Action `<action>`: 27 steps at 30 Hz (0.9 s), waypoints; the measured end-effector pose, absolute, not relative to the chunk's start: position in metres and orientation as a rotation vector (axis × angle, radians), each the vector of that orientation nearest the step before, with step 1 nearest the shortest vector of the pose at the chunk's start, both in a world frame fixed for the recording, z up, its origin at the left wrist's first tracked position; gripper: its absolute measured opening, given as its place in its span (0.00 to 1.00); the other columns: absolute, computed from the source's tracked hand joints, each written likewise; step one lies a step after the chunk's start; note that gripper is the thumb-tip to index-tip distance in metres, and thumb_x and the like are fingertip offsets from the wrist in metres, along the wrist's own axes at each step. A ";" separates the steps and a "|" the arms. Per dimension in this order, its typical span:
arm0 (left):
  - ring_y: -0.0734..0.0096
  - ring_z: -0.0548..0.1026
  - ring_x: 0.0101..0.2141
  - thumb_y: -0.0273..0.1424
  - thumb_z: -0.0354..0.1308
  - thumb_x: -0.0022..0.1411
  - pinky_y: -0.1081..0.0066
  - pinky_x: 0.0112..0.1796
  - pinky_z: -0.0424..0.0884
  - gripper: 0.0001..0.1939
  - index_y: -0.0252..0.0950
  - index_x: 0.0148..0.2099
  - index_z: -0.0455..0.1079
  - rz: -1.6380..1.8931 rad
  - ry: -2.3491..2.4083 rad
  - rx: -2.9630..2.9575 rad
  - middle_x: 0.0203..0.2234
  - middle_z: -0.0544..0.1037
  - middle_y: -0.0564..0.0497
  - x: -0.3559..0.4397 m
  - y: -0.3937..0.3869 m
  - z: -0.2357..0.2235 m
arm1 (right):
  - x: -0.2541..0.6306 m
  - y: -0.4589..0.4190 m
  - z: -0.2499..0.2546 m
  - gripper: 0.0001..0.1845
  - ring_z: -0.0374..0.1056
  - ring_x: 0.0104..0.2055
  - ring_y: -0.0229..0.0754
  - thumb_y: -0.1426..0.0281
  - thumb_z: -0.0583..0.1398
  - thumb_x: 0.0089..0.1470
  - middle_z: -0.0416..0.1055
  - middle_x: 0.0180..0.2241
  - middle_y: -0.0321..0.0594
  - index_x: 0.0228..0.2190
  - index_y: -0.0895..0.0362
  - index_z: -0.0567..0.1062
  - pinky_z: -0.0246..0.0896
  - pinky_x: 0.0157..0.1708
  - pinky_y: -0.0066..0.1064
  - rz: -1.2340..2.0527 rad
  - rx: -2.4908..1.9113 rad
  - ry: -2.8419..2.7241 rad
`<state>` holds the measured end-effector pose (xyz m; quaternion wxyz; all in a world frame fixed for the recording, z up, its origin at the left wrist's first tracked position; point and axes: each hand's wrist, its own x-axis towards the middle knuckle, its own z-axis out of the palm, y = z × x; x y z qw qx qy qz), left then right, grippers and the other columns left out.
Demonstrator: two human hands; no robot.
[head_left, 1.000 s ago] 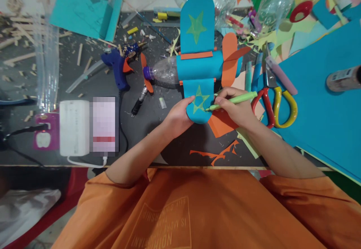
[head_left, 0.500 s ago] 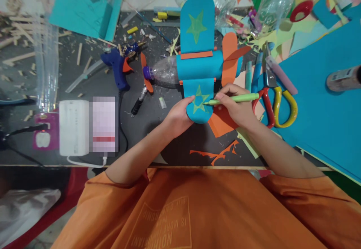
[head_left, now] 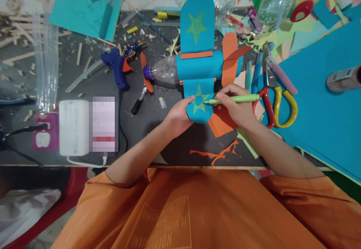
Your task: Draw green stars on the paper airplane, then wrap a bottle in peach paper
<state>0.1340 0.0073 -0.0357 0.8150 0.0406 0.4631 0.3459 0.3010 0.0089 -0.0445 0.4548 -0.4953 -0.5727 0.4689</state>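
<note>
A toy plane (head_left: 197, 65) made from a plastic bottle wrapped in blue paper lies in front of me, with an orange propeller at its purple cap and an orange tail. My left hand (head_left: 180, 115) grips the edge of its near wing, thumb on top and the other fingers hidden below. In my right hand (head_left: 235, 106) is a light-green felt-tip pen (head_left: 239, 98), its tip on the star drawn on that wing. The star's points are coloured green and its middle is still blue. A filled green star marks the far wing.
Scissors (head_left: 275, 106) with red and yellow handles lie right of my right hand, by a large blue sheet (head_left: 318, 110). Left of the plane are a blue glue gun (head_left: 117, 67), a craft knife (head_left: 139, 100) and a white power bank (head_left: 73, 127). Orange paper scraps (head_left: 218, 153) lie near the table edge.
</note>
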 end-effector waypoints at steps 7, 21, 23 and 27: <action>0.59 0.80 0.51 0.29 0.44 0.71 0.61 0.59 0.70 0.19 0.27 0.52 0.74 0.752 0.982 0.100 0.38 0.85 0.43 0.134 0.007 -0.036 | 0.301 0.008 -0.046 0.16 0.66 0.21 0.35 0.60 0.65 0.54 0.71 0.18 0.32 0.21 0.53 0.71 0.64 0.23 0.30 1.132 -1.228 -1.410; 0.59 0.80 0.51 0.29 0.44 0.71 0.62 0.59 0.70 0.18 0.29 0.46 0.76 0.747 0.968 0.086 0.38 0.85 0.43 0.135 0.007 -0.035 | 0.301 0.008 -0.043 0.15 0.67 0.20 0.36 0.61 0.64 0.53 0.70 0.17 0.32 0.19 0.53 0.71 0.65 0.23 0.31 1.140 -1.230 -1.404; 0.60 0.81 0.50 0.28 0.44 0.71 0.62 0.59 0.71 0.19 0.29 0.43 0.77 0.744 0.971 0.077 0.36 0.85 0.43 0.135 0.008 -0.035 | 0.301 0.008 -0.042 0.14 0.67 0.20 0.36 0.65 0.63 0.52 0.70 0.17 0.32 0.18 0.53 0.70 0.64 0.22 0.30 1.161 -1.219 -1.417; 0.59 0.81 0.50 0.29 0.46 0.70 0.63 0.58 0.71 0.17 0.29 0.41 0.77 0.755 0.963 0.067 0.37 0.85 0.43 0.135 0.008 -0.037 | 0.301 0.009 -0.042 0.12 0.66 0.19 0.36 0.70 0.62 0.49 0.69 0.15 0.31 0.17 0.53 0.70 0.63 0.21 0.29 1.184 -1.215 -1.415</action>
